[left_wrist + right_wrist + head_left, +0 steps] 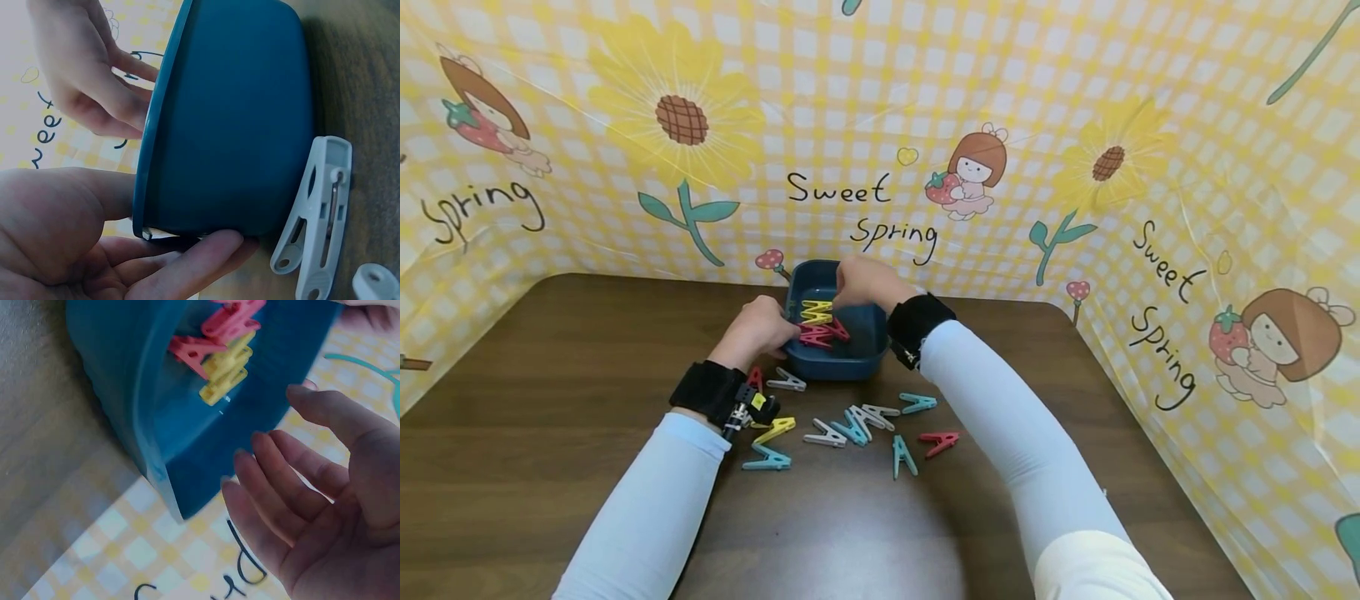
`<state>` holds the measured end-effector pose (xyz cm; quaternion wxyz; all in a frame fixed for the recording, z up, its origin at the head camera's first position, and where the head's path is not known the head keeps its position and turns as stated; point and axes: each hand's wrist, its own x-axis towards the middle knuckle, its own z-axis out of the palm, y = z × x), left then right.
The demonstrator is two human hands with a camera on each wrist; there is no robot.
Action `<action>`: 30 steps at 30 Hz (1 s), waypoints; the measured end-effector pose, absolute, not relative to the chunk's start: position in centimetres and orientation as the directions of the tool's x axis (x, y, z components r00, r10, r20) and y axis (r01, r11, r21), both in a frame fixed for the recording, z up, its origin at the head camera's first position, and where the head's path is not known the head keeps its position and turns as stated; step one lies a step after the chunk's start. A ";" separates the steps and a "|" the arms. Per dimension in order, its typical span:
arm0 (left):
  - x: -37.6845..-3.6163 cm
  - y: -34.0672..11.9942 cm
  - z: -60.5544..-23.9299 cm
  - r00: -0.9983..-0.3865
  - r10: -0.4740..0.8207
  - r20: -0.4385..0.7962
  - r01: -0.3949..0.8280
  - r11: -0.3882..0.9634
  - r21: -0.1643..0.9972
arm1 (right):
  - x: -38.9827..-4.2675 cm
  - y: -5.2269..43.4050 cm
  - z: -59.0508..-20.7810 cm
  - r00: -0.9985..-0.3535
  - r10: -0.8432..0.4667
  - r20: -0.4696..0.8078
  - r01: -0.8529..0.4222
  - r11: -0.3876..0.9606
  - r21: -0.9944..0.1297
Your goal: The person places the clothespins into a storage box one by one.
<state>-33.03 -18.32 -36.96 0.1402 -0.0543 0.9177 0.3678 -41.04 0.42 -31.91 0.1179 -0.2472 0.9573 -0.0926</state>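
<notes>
A dark blue plastic bin stands at the back of the table. My left hand grips its left side, the thumb over the rim and the fingers along the outside wall in the left wrist view. Inside lie yellow clothespins and pink clothespins. Over the bin's far right part is my right hand; its fingers are loosely bent with nothing between them in the right wrist view. A white clothespin lies on the table beside the bin, near my left fingers.
In front of the bin, several loose clothespins lie on the brown wooden table: blue, white, yellow and red. A yellow checked cloth hangs close behind the bin and along the sides.
</notes>
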 end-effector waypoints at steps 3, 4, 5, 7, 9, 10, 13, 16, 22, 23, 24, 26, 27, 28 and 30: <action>-33.0 -18.3 -37.0 -0.953 0.003 -0.304 -0.209 0.718 0.664 | -40.5 1.9 -31.3 -0.851 -0.514 -0.105 -0.475 0.840 -0.263; -32.9 -18.3 -37.0 -0.953 0.003 -0.302 -0.209 0.716 0.666 | -40.3 2.4 -31.0 -0.850 -0.519 -0.085 -0.481 0.832 -0.276; -32.9 -18.2 -37.0 -0.954 0.001 -0.299 -0.208 0.715 0.667 | -39.9 3.0 -30.6 -0.852 -0.520 -0.066 -0.483 0.827 -0.287; -32.9 -18.2 -37.1 -0.957 -0.001 -0.292 -0.205 0.713 0.671 | -39.0 4.2 -30.1 -0.853 -0.521 -0.029 -0.488 0.816 -0.310; -32.9 -18.2 -37.1 -0.958 -0.001 -0.287 -0.203 0.711 0.674 | -38.0 5.4 -29.6 -0.856 -0.516 0.006 -0.489 0.807 -0.332; -32.9 -18.2 -37.1 -0.958 -0.002 -0.286 -0.202 0.710 0.675 | -37.4 6.1 -29.4 -0.859 -0.512 0.023 -0.488 0.803 -0.341; -32.9 -18.2 -37.2 -0.959 -0.003 -0.285 -0.203 0.709 0.676 | -35.6 8.2 -29.2 -0.856 -0.511 0.076 -0.501 0.785 -0.366; -32.9 -18.2 -37.3 -0.959 -0.002 -0.284 -0.201 0.712 0.672 | -33.6 10.3 -29.4 -0.852 -0.509 0.125 -0.517 0.777 -0.358; -32.8 -18.2 -37.3 -0.959 0.004 -0.283 -0.197 0.710 0.676 | -29.6 14.0 -30.8 -0.831 -0.523 0.191 -0.557 0.781 -0.282; -32.8 -18.2 -37.3 -0.959 0.004 -0.282 -0.197 0.708 0.678 | -28.9 14.5 -31.0 -0.828 -0.531 0.184 -0.561 0.781 -0.272; -32.8 -18.1 -37.3 -0.959 0.003 -0.284 -0.199 0.707 0.679 | -28.3 15.0 -31.3 -0.824 -0.540 0.170 -0.566 0.781 -0.262; -32.8 -18.1 -37.3 -0.959 -0.001 -0.282 -0.200 0.709 0.676 | -27.1 15.9 -31.9 -0.827 -0.552 0.111 -0.561 0.791 -0.245; -32.8 -18.1 -37.3 -0.960 -0.004 -0.280 -0.200 0.711 0.674 | -26.6 16.3 -32.2 -0.831 -0.552 0.070 -0.552 0.800 -0.236; -32.8 -18.1 -37.2 -0.960 -0.006 -0.278 -0.200 0.711 0.674 | -26.2 16.7 -32.5 -0.836 -0.549 0.024 -0.539 0.811 -0.226; -32.7 -18.1 -37.3 -0.961 -0.013 -0.275 -0.202 0.713 0.672 | -25.4 17.1 -33.0 -0.834 -0.548 -0.058 -0.528 0.825 -0.203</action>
